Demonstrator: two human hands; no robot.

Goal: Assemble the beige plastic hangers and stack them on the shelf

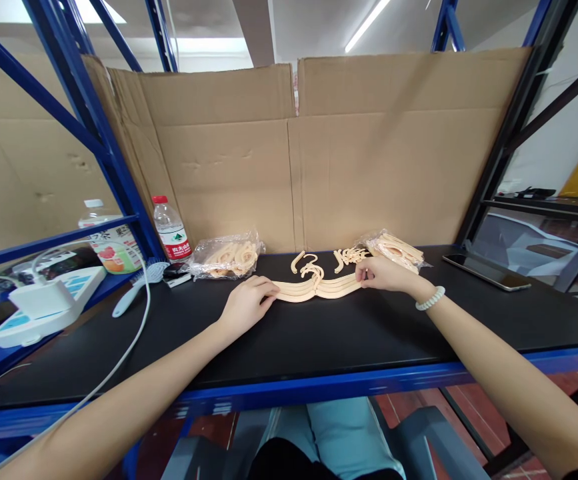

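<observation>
A small stack of cream plastic hangers lies flat on the black shelf top, hooks pointing away from me. My left hand pinches the left end of the stack, fingers closed on it. My right hand, with a white bead bracelet on its wrist, grips the right end. Loose hooks or hanger pieces lie just behind the stack. Two clear plastic bags hold more hangers: one bag at the back left, another bag at the back right beside my right hand.
Cardboard sheets wall off the back. A water bottle, a hairbrush, a white box with a cable and a drink carton sit at the left. A phone lies at the right. Blue rack posts frame the shelf.
</observation>
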